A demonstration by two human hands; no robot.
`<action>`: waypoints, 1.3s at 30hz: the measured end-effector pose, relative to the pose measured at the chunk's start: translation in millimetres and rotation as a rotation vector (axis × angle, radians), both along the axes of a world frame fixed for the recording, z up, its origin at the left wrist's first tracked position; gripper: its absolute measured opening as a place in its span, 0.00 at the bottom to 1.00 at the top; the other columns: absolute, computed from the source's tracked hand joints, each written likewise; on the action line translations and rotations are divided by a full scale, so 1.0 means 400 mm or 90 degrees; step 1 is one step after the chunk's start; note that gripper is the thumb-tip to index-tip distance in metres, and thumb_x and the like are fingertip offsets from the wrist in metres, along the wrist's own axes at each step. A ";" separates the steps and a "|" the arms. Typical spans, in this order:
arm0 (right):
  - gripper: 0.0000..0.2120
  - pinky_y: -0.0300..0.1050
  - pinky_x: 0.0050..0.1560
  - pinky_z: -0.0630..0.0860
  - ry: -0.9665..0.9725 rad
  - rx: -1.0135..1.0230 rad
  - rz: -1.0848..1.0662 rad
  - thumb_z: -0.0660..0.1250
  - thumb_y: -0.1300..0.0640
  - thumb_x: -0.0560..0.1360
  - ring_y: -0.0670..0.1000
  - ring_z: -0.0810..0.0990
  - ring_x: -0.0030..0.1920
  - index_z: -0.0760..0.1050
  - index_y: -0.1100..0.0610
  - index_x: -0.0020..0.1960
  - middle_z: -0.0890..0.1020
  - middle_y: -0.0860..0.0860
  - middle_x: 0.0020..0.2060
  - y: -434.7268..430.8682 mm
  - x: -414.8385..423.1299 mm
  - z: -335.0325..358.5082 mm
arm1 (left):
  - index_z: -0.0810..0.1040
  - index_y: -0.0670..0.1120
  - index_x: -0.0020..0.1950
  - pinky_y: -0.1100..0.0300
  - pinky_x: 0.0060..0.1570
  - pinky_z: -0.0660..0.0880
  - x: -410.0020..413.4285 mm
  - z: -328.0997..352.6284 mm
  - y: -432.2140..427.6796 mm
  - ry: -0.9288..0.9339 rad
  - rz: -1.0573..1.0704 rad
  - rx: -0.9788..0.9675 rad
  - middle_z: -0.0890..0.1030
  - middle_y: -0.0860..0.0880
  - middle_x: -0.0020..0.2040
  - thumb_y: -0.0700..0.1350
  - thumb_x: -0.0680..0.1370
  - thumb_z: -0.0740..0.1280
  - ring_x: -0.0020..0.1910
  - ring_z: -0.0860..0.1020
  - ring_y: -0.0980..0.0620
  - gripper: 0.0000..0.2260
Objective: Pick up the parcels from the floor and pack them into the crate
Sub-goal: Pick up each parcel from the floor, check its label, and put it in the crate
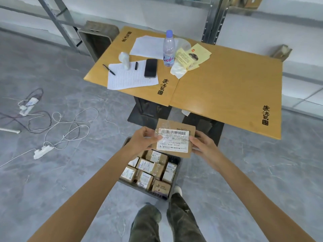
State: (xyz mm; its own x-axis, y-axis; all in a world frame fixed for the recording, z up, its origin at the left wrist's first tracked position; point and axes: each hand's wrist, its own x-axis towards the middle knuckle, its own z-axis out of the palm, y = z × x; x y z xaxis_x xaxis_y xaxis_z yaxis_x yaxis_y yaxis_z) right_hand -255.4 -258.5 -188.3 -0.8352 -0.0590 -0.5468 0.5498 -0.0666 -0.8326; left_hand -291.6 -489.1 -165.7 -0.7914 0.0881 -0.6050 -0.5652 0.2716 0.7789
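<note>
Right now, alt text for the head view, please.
The left hand and right hand hold a flat labelled cardboard parcel above a dark crate full of small parcels on the floor. Behind it, a wooden table holds papers, a phone and a water bottle.

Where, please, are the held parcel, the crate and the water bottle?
held parcel [174,142], head view, on its white label.
crate [176,163], head view, on its dark right wall.
water bottle [168,48], head view, on its clear body.

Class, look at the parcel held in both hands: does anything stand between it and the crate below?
Nothing visible does. The parcel, held by the left hand and right hand, is above the crate; packed parcels already fill most of it.
</note>
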 end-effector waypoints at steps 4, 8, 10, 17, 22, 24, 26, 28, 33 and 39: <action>0.18 0.40 0.47 0.79 -0.010 0.023 -0.037 0.64 0.56 0.78 0.48 0.81 0.54 0.69 0.53 0.68 0.82 0.52 0.55 -0.062 -0.051 -0.033 | 0.70 0.43 0.51 0.69 0.31 0.77 -0.083 -0.039 -0.042 -0.014 -0.039 -0.016 0.77 0.50 0.48 0.44 0.75 0.69 0.41 0.77 0.57 0.10; 0.14 0.37 0.44 0.78 -0.031 0.044 -0.123 0.61 0.55 0.80 0.45 0.80 0.49 0.71 0.52 0.64 0.81 0.47 0.50 -0.141 -0.102 -0.063 | 0.72 0.44 0.50 0.60 0.43 0.78 -0.172 -0.078 -0.091 -0.013 -0.074 -0.021 0.78 0.49 0.47 0.44 0.76 0.69 0.45 0.78 0.51 0.08; 0.13 0.36 0.42 0.77 -0.041 0.047 -0.156 0.60 0.55 0.80 0.44 0.80 0.48 0.70 0.52 0.64 0.80 0.48 0.51 -0.180 -0.120 -0.080 | 0.73 0.45 0.50 0.54 0.50 0.79 -0.208 -0.103 -0.122 -0.009 -0.094 -0.027 0.79 0.49 0.51 0.45 0.76 0.69 0.52 0.78 0.50 0.07; 0.21 0.40 0.43 0.79 -0.085 0.042 -0.204 0.67 0.56 0.77 0.52 0.81 0.56 0.69 0.51 0.68 0.80 0.54 0.58 -0.290 -0.124 -0.245 | 0.77 0.43 0.61 0.57 0.51 0.76 -0.255 -0.263 -0.205 -0.020 -0.185 -0.047 0.79 0.48 0.52 0.41 0.79 0.64 0.49 0.78 0.51 0.11; 0.16 0.44 0.47 0.80 -0.192 0.064 -0.221 0.65 0.55 0.78 0.52 0.82 0.53 0.72 0.53 0.65 0.82 0.53 0.55 -0.345 -0.116 -0.505 | 0.78 0.46 0.60 0.49 0.58 0.75 -0.251 -0.540 -0.240 -0.063 -0.251 -0.099 0.81 0.48 0.56 0.41 0.80 0.61 0.54 0.79 0.49 0.11; 0.15 0.43 0.46 0.79 -0.239 0.079 -0.211 0.64 0.52 0.78 0.51 0.82 0.52 0.73 0.53 0.64 0.82 0.52 0.55 -0.364 -0.120 -0.639 | 0.78 0.46 0.59 0.53 0.54 0.77 -0.242 -0.677 -0.248 -0.081 -0.259 -0.124 0.81 0.46 0.57 0.41 0.80 0.61 0.52 0.79 0.49 0.11; 0.16 0.43 0.47 0.78 -0.289 0.113 -0.182 0.62 0.49 0.79 0.48 0.80 0.49 0.72 0.51 0.65 0.81 0.50 0.55 -0.381 -0.127 -0.789 | 0.77 0.44 0.60 0.64 0.45 0.75 -0.225 -0.819 -0.258 -0.105 -0.267 -0.139 0.79 0.49 0.59 0.42 0.81 0.59 0.52 0.78 0.51 0.11; 0.16 0.47 0.52 0.77 -0.348 0.135 -0.140 0.60 0.47 0.80 0.49 0.79 0.48 0.73 0.52 0.64 0.80 0.49 0.52 -0.396 -0.137 -0.937 | 0.75 0.43 0.63 0.72 0.36 0.71 -0.210 -0.954 -0.271 -0.126 -0.280 -0.166 0.78 0.50 0.60 0.45 0.82 0.58 0.52 0.77 0.53 0.13; 0.18 0.50 0.59 0.75 -0.425 0.110 -0.024 0.65 0.50 0.77 0.53 0.79 0.55 0.74 0.56 0.63 0.80 0.52 0.57 -0.428 -0.171 -1.223 | 0.75 0.42 0.62 0.71 0.29 0.69 -0.202 -1.237 -0.298 -0.158 -0.288 -0.238 0.80 0.46 0.57 0.47 0.82 0.56 0.45 0.76 0.53 0.15; 0.29 0.45 0.57 0.74 -0.366 0.170 -0.041 0.67 0.52 0.76 0.55 0.76 0.61 0.60 0.55 0.73 0.74 0.52 0.64 -0.441 -0.220 -1.390 | 0.72 0.43 0.61 0.71 0.23 0.66 -0.240 -1.432 -0.261 -0.119 -0.266 -0.233 0.79 0.48 0.54 0.38 0.81 0.54 0.36 0.75 0.55 0.12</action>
State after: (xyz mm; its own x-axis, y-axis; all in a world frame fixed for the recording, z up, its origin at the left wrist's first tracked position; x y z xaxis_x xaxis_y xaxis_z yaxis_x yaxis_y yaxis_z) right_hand -343.3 -434.9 -744.4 -0.4009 0.1825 -0.8978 0.9158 0.0544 -0.3979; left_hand -387.7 -593.4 -738.5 -0.6112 0.1285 -0.7810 -0.4710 0.7340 0.4894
